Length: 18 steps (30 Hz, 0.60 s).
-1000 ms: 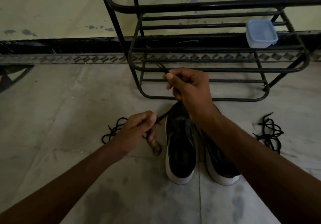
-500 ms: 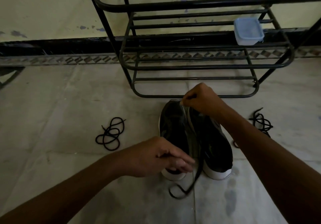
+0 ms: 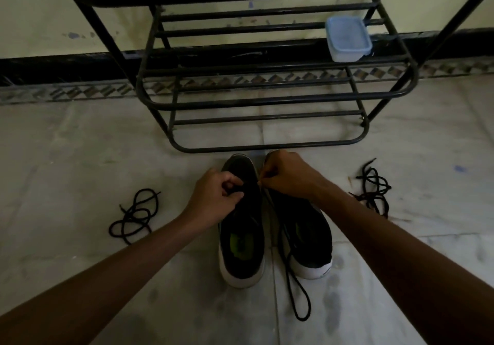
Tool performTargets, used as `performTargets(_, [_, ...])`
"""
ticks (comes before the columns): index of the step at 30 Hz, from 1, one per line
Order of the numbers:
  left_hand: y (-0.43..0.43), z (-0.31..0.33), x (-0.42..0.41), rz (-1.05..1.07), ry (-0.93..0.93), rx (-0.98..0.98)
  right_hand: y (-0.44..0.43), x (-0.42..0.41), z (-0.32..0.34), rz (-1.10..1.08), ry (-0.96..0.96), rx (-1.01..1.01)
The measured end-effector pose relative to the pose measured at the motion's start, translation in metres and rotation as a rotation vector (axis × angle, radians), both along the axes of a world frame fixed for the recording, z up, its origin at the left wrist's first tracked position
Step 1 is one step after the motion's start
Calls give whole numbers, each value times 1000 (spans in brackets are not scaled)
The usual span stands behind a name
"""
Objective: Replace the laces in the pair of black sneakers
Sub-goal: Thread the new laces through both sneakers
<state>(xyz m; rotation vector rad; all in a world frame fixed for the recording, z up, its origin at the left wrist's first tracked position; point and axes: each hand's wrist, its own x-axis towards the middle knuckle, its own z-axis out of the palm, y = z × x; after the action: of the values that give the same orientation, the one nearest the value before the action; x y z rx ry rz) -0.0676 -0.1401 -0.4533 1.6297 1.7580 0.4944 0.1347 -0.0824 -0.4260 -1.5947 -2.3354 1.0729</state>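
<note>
The left hand (image 3: 216,197) has moved up from the heel of the left sneaker (image 3: 242,240) to its front, fingers pinching the black lace (image 3: 302,318). The right hand (image 3: 288,176) stays near the toes, fingers pinching that lace, which trails beside the right sneaker (image 3: 307,237). On the floor lie a coiled lace (image 3: 133,215) on the left and a tangled lace (image 3: 373,185) on the right. The shoe rack (image 3: 254,101) behind holds a lidded tub (image 3: 347,38).

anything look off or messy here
A plastic tub sits on the shoe rack, odd among bare bars. Loose laces lie on the floor: left tangle, right tangle, either side of the sneakers. Another lace loops past the heels.
</note>
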Motion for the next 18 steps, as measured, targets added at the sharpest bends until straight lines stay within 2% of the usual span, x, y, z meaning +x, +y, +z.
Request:
performTargets(14, [6,-14,3,69,-124,11,6,-14,-6,33,27,1])
performTargets(18, [5,-14,3,72,-110,6,7,-13,-7,20,26,-9])
